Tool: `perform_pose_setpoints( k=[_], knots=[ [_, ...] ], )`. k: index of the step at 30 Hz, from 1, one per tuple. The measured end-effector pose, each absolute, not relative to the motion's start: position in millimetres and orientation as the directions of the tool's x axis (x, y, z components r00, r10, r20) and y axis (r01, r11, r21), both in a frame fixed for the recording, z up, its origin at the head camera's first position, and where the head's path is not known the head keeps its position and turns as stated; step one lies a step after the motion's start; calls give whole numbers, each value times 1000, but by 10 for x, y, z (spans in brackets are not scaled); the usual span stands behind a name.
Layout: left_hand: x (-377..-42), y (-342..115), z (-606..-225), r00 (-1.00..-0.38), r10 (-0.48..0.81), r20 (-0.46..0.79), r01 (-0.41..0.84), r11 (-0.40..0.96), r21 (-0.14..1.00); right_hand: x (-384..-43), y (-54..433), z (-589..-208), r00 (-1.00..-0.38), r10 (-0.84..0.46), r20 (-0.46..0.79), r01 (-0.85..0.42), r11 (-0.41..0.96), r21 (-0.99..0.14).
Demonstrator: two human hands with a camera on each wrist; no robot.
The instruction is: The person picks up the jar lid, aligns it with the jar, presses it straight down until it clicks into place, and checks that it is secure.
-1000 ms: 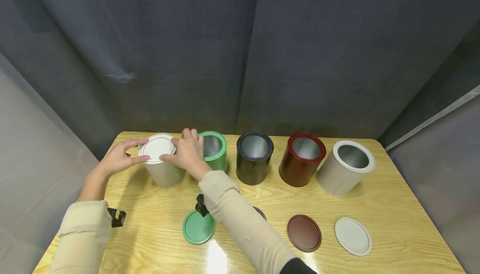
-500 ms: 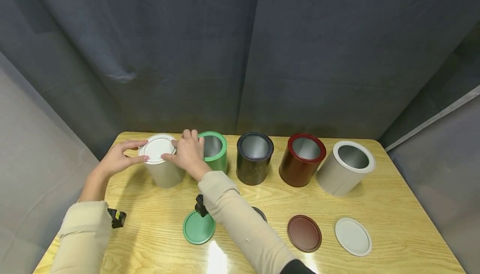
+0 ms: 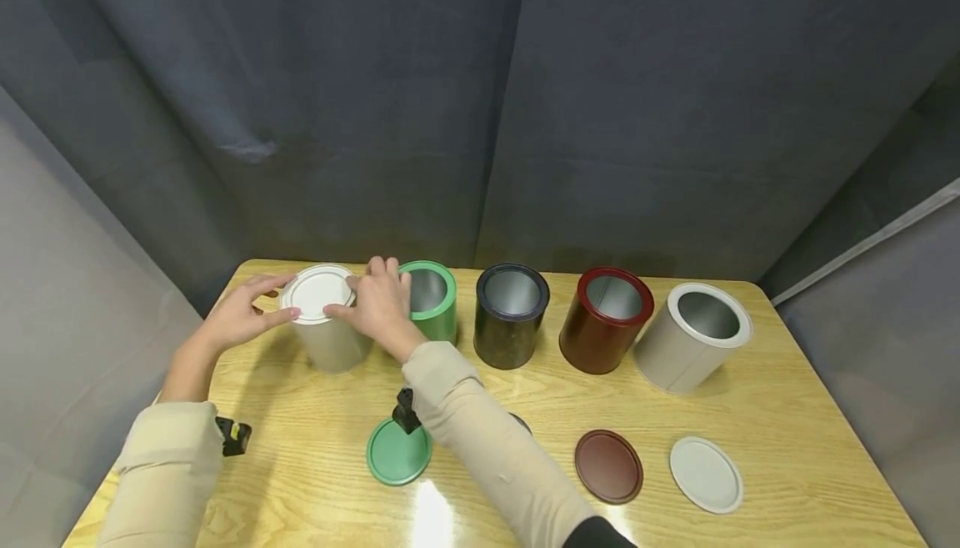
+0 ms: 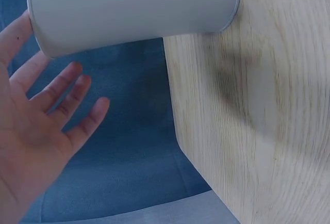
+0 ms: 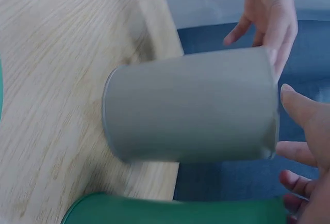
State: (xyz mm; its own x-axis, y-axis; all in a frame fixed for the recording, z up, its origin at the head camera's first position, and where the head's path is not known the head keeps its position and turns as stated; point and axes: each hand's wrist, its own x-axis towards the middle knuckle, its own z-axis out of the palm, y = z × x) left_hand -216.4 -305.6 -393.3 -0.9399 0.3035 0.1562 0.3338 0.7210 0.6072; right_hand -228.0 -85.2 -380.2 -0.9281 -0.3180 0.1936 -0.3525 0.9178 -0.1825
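In the head view a white lid (image 3: pixel 318 291) lies on top of the light grey can (image 3: pixel 333 346) at the far left of a row. My left hand (image 3: pixel 240 314) touches its left rim with thumb and index finger; the left wrist view shows the other fingers spread and fairly straight. From the other side, my right hand (image 3: pixel 378 302) rests thumb and index fingertip on the right rim. Its remaining fingers extend over the neighbouring green can (image 3: pixel 442 319). The right wrist view shows both hands at the top of the grey can (image 5: pixel 191 108). Whether the lid is fully seated, I cannot tell.
Uncovered black (image 3: pixel 504 339), dark red (image 3: pixel 596 339) and off-white (image 3: pixel 678 352) cans continue the row rightward. Nearer me lie a green lid (image 3: pixel 399 452), a dark red lid (image 3: pixel 609 466) and a white lid (image 3: pixel 707 475). My right sleeve mostly covers a black lid (image 3: pixel 521 422).
Both hands stay at the rim of the light grey can, with barely any movement. The whole head view has shifted slightly.
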Motion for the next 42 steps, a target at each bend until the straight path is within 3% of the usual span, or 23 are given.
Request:
perform_pose_setpoints(
  k=[16,34,42],
  knots=[
    [-1941,-2984,-3823,-911,248,330,403,705,583,-2130,-608,-3585,-912,-327,248,-401,839,-369],
    [-1767,-2799,-3806,-841,285,460,531,592,606,-1967,-404,-3516,-844,-371,387,-523,728,-444],
    [-1627,-2652,-3745,-839,297,455,539,561,628,-1875,-289,-3484,-823,-377,425,-554,696,-457]
  ],
)
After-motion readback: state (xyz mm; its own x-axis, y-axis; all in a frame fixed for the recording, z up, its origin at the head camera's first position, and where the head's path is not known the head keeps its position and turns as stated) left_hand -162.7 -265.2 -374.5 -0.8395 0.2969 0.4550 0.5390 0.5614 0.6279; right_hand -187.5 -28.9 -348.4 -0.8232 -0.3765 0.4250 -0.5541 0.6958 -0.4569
